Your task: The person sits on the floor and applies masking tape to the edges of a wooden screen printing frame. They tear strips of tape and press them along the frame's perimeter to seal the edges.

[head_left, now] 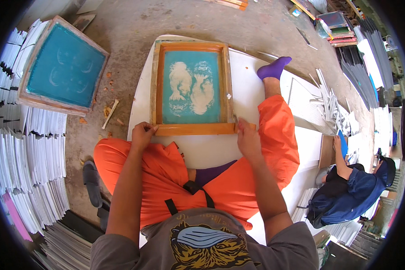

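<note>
A silk-screen frame (227,67) with wooden sides and teal mesh (191,112) lies flat before me. Its mesh bears pale animal-shaped patterns, one of them upside down. An orange-brown wooden strip (193,130) runs along the near side and sticks out past the right corner. At the near left corner, my left hand (142,136) pinches the strip's end between thumb and fingers. My right hand (249,140) is closed over the near right corner, by the strip's other end. A thin, greyish thing shows at its fingertips, too small to name.
A second teal screen (67,67) leans against stacked white sheets (27,157) on the left. A white board (247,85) lies beneath the frame, between my orange-trousered legs. At right, a person (351,189) in dark blue handles a blue piece beside scattered white strips (339,108).
</note>
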`<move>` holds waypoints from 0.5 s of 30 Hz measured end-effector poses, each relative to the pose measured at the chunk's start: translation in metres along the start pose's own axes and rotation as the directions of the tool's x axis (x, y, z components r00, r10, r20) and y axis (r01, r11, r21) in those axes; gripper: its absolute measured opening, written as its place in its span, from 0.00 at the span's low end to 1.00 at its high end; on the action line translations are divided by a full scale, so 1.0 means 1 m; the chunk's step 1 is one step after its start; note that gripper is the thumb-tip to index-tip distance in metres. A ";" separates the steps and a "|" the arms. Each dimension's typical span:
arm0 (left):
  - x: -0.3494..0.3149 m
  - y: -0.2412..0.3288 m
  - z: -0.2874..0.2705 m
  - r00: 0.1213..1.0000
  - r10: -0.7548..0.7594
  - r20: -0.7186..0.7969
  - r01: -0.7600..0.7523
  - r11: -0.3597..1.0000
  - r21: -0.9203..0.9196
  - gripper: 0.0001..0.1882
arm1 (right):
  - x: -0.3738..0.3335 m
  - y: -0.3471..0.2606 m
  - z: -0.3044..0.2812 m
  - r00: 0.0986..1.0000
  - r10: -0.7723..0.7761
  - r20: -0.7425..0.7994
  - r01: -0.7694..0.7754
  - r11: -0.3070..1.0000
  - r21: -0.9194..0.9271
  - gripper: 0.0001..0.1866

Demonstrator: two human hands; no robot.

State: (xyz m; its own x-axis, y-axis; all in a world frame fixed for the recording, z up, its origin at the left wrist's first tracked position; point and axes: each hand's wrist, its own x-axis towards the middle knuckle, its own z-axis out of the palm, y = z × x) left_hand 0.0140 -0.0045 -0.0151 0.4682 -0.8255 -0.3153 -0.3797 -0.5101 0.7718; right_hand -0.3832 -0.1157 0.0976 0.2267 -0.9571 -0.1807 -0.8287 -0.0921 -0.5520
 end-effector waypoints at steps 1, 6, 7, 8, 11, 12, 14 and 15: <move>0.000 0.002 -0.001 1.000 -0.006 0.005 0.006 1.000 0.001 0.15 | -0.009 0.006 0.009 1.000 0.009 0.019 -0.008 0.999 -0.044 0.24; 0.001 0.002 0.000 1.000 -0.010 0.011 0.010 1.000 0.020 0.15 | -0.023 0.016 0.030 0.998 0.045 0.038 -0.040 0.992 -0.123 0.25; 0.000 0.005 -0.001 1.000 -0.012 0.010 0.011 1.000 0.018 0.15 | -0.021 0.017 0.032 0.998 0.044 0.032 -0.040 0.992 -0.122 0.24; 0.000 0.007 -0.002 1.000 -0.013 0.008 0.013 1.000 0.016 0.15 | -0.019 0.019 0.034 0.999 0.041 0.027 -0.038 0.992 -0.123 0.24; 0.003 -0.003 0.000 1.000 -0.004 0.019 0.004 1.000 -0.009 0.15 | -0.016 0.019 0.038 0.998 0.055 0.025 -0.052 0.989 -0.137 0.23; 0.005 -0.007 0.001 1.000 0.001 0.016 -0.001 1.000 -0.010 0.15 | -0.015 0.018 0.039 0.998 0.064 0.027 -0.059 0.988 -0.144 0.22; 0.006 -0.009 0.002 1.000 0.012 0.016 -0.012 1.000 -0.010 0.15 | -0.014 0.023 0.044 0.999 0.037 0.003 -0.037 0.990 -0.135 0.23; 0.006 -0.010 0.002 1.000 0.008 0.014 -0.008 1.000 -0.009 0.15 | -0.014 0.025 0.046 1.000 0.024 -0.009 -0.025 0.991 -0.131 0.23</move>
State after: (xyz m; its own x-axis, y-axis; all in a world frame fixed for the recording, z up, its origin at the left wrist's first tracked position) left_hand 0.0189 -0.0049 -0.0255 0.4539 -0.8328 -0.3169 -0.3765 -0.5016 0.7789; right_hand -0.3834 -0.0920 0.0493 0.2025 -0.9614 -0.1864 -0.8939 -0.1037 -0.4362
